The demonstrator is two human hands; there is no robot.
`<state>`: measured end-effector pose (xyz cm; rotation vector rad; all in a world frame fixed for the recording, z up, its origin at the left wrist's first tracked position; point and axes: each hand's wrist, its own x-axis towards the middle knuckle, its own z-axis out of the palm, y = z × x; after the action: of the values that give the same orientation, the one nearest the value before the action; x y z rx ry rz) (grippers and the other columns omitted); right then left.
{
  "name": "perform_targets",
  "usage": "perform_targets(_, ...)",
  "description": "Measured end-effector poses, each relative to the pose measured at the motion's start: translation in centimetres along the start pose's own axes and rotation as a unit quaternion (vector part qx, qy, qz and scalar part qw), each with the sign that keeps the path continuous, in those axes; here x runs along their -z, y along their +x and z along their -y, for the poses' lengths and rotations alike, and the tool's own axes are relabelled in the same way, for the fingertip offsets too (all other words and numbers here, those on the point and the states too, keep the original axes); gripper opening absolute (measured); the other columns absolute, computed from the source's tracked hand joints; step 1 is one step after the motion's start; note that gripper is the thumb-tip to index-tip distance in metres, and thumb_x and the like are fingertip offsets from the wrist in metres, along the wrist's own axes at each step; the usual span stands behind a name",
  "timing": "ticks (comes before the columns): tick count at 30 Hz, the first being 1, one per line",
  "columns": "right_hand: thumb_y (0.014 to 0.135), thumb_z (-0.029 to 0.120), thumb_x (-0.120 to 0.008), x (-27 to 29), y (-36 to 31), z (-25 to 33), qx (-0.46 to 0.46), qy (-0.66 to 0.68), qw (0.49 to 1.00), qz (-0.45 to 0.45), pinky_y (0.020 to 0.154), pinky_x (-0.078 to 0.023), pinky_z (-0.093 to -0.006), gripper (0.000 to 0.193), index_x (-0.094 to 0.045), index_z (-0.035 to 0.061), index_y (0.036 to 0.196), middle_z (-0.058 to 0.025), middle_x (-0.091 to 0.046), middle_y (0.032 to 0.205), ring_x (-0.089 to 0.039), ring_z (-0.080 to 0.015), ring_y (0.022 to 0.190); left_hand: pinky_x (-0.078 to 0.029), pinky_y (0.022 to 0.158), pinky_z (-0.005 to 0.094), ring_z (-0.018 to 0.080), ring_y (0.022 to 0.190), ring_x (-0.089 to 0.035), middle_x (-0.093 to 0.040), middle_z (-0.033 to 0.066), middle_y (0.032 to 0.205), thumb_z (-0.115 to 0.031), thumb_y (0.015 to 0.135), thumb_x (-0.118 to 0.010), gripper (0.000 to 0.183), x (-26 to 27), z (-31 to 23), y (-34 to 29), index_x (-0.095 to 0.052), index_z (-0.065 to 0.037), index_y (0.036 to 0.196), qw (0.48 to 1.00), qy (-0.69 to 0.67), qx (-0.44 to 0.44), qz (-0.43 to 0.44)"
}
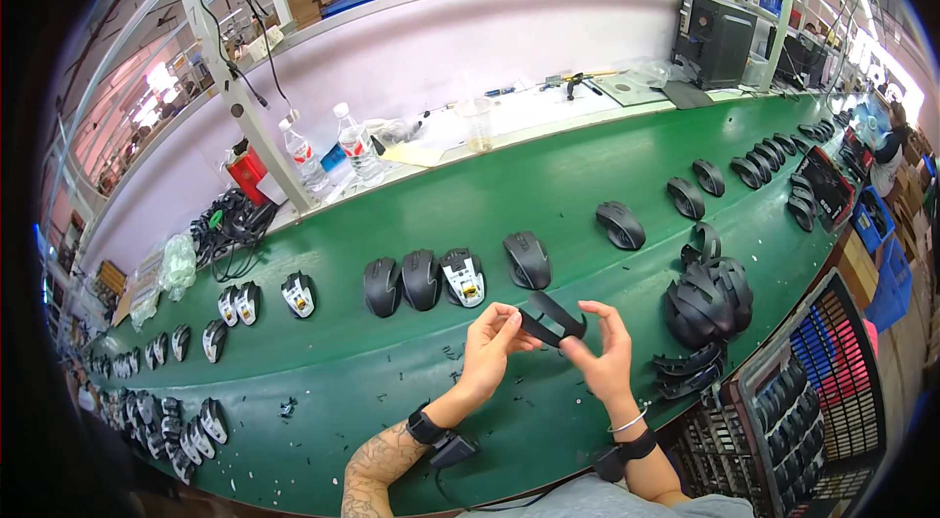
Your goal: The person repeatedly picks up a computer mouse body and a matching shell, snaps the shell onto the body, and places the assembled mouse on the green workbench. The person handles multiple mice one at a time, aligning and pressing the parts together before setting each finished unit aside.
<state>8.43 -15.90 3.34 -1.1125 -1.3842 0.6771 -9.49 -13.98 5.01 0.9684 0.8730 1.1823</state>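
Note:
Over the near middle of the green bench, a thin, curved black plastic mouse cover (pixel 556 314) is held between my two hands. My left hand (pixel 490 347) pinches its left end between thumb and fingers. At the right end, my right hand (pixel 602 356) has its thumb against the lower edge, with the index finger curled round beyond it. Just past the hands stand a complete black mouse (pixel 527 259) and a mouse without its top cover (pixel 463 277), showing a white inside. Two more black mice (pixel 420 279) sit to the left of that one.
Black covers (pixel 709 303) are piled right of my hands, beside a black crate (pixel 793 410) of mouse parts. Uncovered mice (pixel 299 294) and a cluster of parts (pixel 157 425) lie left. Bottles (pixel 358 144) stand on the back ledge. Small black bits (pixel 390 373) litter the bench.

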Motion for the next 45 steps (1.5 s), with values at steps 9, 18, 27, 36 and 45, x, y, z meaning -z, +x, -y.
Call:
perform_targets(9,0.060,0.002,-0.077,-2.2,1.2,2.2,0.052,-0.059,0.996,0.050,0.083,-0.052,-0.0332,0.063,-0.057,0.0030,0.120,-0.0111,-0.056,0.108,-0.060,-0.0244,0.097,-0.047,0.059,0.0229,0.0084,0.063,-0.058,-0.060,0.0034,0.071,-0.017,0.094,-0.057,0.020,0.3,-0.3,0.1,-0.059,0.000,0.084,0.992,0.102,-0.068,0.009)
perform_targets(18,0.061,0.003,-0.073,-2.5,1.1,2.0,0.028,-0.006,1.000,0.008,0.082,-0.053,-0.0344,0.058,-0.060,0.0061,0.117,-0.0115,-0.059,0.104,-0.062,-0.0239,0.096,-0.048,0.079,0.0326,0.0160,0.083,-0.058,-0.063,0.0083,0.089,-0.024,0.091,-0.061,0.025,1.8,-2.7,3.6,-0.061,0.000,0.098,0.970,0.225,-0.046,0.079)
perform_targets(27,0.065,0.007,-0.073,-1.7,0.5,0.4,0.098,-0.079,0.992,-0.003,0.082,-0.053,-0.0348,0.042,-0.068,0.0105,0.107,-0.0124,-0.056,0.109,-0.061,-0.0263,0.095,-0.002,0.111,0.0571,0.0444,0.141,0.003,-0.023,0.0308,0.145,-0.058,0.068,-0.072,0.090,10.6,-1.9,12.1,-0.047,0.000,0.132,0.667,0.744,0.003,-0.029)
perform_targets(36,0.065,0.003,-0.073,-1.6,0.4,0.0,0.116,-0.095,0.988,-0.028,0.076,-0.052,-0.0325,0.042,-0.068,0.0076,0.106,-0.0125,-0.053,0.114,-0.057,-0.0222,0.086,0.009,0.109,0.0581,0.0413,0.140,0.016,-0.010,0.0296,0.150,-0.070,0.054,-0.074,0.116,10.6,-2.9,15.7,-0.038,0.003,0.137,0.668,0.734,0.105,0.055)
perform_targets(45,0.066,0.004,-0.076,-1.2,0.8,0.9,0.106,-0.120,0.986,-0.044,0.081,-0.051,-0.0356,0.062,-0.056,0.0056,0.125,-0.0148,-0.053,0.120,-0.058,-0.0284,0.092,-0.048,0.083,0.0348,0.0242,0.097,-0.058,-0.058,0.0130,0.103,-0.021,0.051,-0.090,0.076,7.5,-1.8,12.1,-0.049,0.000,0.111,0.909,0.405,-0.082,0.060)
